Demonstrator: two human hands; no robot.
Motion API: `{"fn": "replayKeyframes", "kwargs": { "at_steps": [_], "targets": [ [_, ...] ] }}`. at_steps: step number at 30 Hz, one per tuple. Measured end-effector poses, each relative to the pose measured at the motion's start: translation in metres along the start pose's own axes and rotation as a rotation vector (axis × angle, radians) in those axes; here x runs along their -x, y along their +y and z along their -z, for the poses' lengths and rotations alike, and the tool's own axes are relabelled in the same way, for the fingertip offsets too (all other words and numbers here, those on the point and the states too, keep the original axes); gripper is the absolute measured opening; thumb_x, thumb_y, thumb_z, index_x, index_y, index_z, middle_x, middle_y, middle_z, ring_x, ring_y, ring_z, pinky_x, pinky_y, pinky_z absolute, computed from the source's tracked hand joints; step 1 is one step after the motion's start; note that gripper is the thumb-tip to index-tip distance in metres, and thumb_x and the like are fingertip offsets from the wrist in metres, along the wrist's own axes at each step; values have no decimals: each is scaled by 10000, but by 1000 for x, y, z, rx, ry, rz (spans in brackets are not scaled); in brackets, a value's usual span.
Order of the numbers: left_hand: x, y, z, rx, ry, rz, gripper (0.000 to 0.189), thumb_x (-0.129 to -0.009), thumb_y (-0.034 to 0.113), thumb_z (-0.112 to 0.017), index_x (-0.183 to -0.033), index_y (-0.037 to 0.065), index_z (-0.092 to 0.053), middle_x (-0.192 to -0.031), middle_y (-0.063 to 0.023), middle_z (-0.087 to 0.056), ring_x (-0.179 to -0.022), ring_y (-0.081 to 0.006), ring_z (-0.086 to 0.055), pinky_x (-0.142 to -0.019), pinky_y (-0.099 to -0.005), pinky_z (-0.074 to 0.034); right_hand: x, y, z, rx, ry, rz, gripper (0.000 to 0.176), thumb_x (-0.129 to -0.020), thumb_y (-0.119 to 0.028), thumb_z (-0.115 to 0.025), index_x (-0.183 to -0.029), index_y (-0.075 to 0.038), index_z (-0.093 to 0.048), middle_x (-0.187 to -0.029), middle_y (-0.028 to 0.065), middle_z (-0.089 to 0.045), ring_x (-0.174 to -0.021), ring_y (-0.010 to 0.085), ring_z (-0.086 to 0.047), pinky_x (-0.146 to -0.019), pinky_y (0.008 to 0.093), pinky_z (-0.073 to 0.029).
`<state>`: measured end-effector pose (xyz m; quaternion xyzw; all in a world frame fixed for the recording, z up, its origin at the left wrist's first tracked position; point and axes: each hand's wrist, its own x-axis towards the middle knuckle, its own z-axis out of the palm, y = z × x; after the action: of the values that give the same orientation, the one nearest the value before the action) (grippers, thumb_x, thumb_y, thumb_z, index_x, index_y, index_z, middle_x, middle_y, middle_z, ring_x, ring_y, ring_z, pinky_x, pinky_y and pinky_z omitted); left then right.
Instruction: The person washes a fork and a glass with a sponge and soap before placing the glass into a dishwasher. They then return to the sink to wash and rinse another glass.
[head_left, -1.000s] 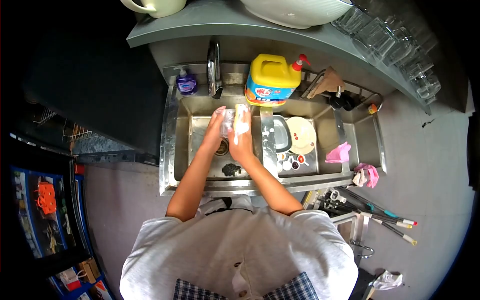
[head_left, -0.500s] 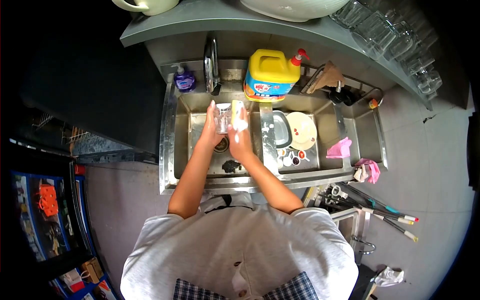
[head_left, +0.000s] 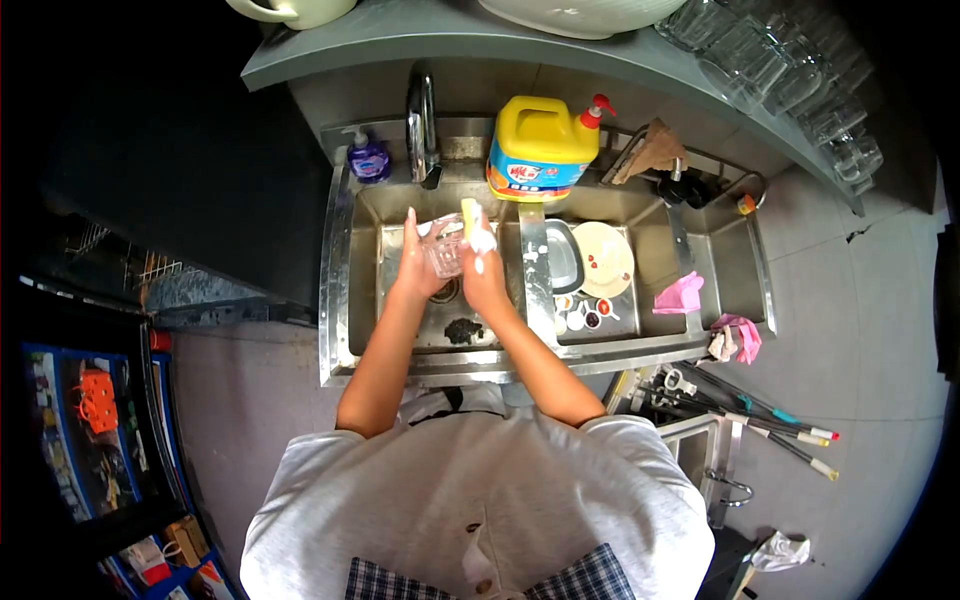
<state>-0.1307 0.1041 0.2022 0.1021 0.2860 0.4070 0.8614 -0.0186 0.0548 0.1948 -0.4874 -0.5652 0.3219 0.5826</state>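
Note:
Over the left basin of the steel sink, my left hand supports a clear drinking glass, its fingers stretched along the glass's left side. My right hand is closed on a yellow sponge, pressed to the glass's right side. White suds cover part of the right hand's fingers. The glass is tilted between the two hands. Below them, a dark clump lies on the basin floor beside the drain, which is partly hidden by my hands.
The faucet stands behind the basin, between a purple soap bottle and a yellow detergent jug. A cream plate, a grey dish and several small spoons sit in the middle basin. Pink cloths hang at right. Glasses line the shelf.
The glass has turned from nearly upright to a tilt between my hands. My left fingers have shifted slightly left, and the sponge now shows narrower.

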Motion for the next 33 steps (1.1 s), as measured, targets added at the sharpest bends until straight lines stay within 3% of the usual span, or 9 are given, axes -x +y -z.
{"fn": "replayKeyframes", "kwargs": {
  "at_steps": [5,8,11,13,16,19,20,27,33],
  "targets": [
    [-26,-11,23,-63,31,-117,834,-821,756,-199,-1254,94,-461,-1170,-159,-563,-1029,-288,-576,-880,-476,-458,5,-13,-2,222,29,66,538,-874,-39,-431,-1372,57,-254,-1402,254,-293,-1293,364,-325,-1055,364,-264],
    [-8,-9,13,-294,149,-147,696,-885,640,-310,-1279,74,-397,-1113,-148,-583,-1000,-258,-577,-879,-394,-458,8,-19,-1,225,56,99,508,-880,-71,-430,-1354,53,-297,-1377,254,-337,-1305,336,-316,-1067,353,-234],
    [-20,-19,24,-500,38,-386,559,-910,449,-498,-1286,57,-366,-1104,-124,-588,-984,-230,-579,-858,-353,-465,-2,-28,8,-180,25,-379,504,-895,-58,-404,-1371,32,-266,-1376,281,-311,-1287,353,-338,-1041,345,-280],
    [-10,-24,16,-575,82,-476,556,-905,461,-501,-1261,43,-414,-1126,-131,-577,-985,-211,-586,-856,-360,-476,3,-30,4,63,39,-177,472,-908,-80,-403,-1355,32,-301,-1312,268,-408,-1213,334,-434,-980,348,-350],
    [-30,-15,37,-55,-137,-192,537,-900,503,-450,-1151,34,-521,-1066,-125,-616,-998,-247,-588,-899,-403,-459,7,-17,-3,387,94,173,461,-907,-86,-431,-1339,42,-337,-1228,235,-511,-1131,317,-513,-937,323,-385],
    [-8,-14,17,12,-106,-108,629,-883,595,-384,-1154,44,-518,-1090,-127,-609,-1019,-274,-579,-913,-440,-442,5,-11,8,-122,-43,-302,465,-914,-98,-436,-1346,42,-331,-1236,219,-514,-1170,277,-486,-972,305,-350],
    [-7,-15,21,-3,-67,-71,633,-877,606,-386,-1163,57,-517,-1086,-123,-610,-1020,-267,-579,-900,-445,-446,2,-4,4,-179,20,-170,469,-940,-176,-434,-1346,42,-346,-1134,111,-549,-1039,162,-502,-904,274,-393],
    [-22,-13,30,95,-187,-205,642,-854,630,-408,-1187,87,-480,-1185,-171,-549,-1050,-336,-547,-909,-537,-417,22,-1,2,49,-3,-64,458,-940,-144,-445,-1363,-4,-339,-1041,109,-586,-888,88,-518,-746,245,-431],
    [-15,-7,43,109,26,-208,636,-839,640,-442,-1255,159,-425,-1313,-125,-462,-1181,-360,-456,-990,-574,-323,29,32,50,202,6,-388,292,-833,-82,-520,-1096,26,-588,-848,220,-642,-796,304,-645,-704,359,-493]
  ]
}}
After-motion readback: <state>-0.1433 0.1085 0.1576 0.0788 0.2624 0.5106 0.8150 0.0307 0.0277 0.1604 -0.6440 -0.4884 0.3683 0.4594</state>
